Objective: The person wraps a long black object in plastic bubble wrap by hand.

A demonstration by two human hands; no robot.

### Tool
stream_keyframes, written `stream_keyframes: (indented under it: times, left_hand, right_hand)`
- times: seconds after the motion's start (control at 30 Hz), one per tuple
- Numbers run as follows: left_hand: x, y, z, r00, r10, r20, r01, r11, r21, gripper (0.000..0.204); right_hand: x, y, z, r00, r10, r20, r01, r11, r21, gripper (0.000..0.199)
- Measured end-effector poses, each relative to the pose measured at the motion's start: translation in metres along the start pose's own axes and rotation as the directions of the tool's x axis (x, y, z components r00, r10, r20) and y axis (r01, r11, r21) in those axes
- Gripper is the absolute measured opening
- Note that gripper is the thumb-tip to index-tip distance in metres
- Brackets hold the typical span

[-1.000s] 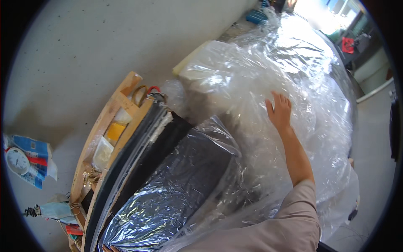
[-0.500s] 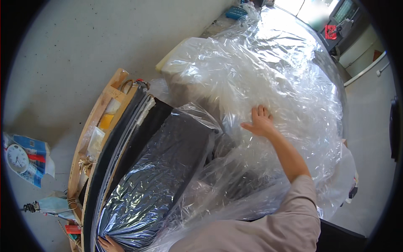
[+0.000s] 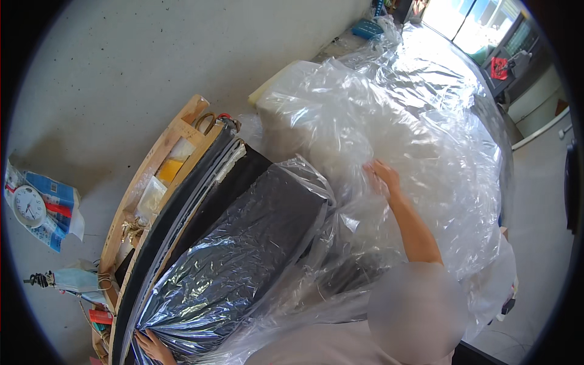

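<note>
Right hand point(image 3: 382, 176) on the crumpled transparent plastic film point(image 3: 438, 201) heaped far right, left hand point(image 3: 154, 348) near left where its pleats converge, cannot tell if either grips, film-covered black flat panel point(image 3: 292, 213) between, pale wooden frame point(image 3: 159, 149) left, round white clock point(image 3: 28, 205) far left.

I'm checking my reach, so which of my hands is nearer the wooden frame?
Left. Your left hand is low in view, at the film-wrapped dark panel just right of the wooden frame; your right hand is farther right, at the loose clear plastic.
</note>
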State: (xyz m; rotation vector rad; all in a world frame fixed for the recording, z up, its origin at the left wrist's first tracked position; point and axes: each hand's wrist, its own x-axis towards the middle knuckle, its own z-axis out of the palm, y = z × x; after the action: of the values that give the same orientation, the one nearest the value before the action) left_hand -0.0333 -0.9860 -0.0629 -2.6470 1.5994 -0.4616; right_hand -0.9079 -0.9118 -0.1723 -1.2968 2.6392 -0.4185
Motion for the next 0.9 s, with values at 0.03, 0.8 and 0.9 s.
stream_keyframes:
  times: [0.03,0.8,0.9]
  left_hand:
    - [-0.004,-0.003,-0.005,0.999,-0.039,0.002,0.039,0.999,0.031,0.062]
    - [-0.033,0.052,-0.076,0.93,0.121,-0.346,-0.214,0.946,-0.244,0.07]
    - [-0.037,0.114,-0.145,0.638,0.367,-0.677,-0.706,0.63,-0.324,0.065]
  right_hand:
    - [-0.03,-0.023,-0.031,1.0,-0.015,0.024,0.012,0.993,0.116,0.035]
    - [-0.106,-0.167,-0.206,0.86,0.191,-0.474,0.445,0.177,0.878,0.023]
    - [-0.085,-0.177,-0.202,0.922,0.129,-0.366,0.303,0.353,0.885,0.025]
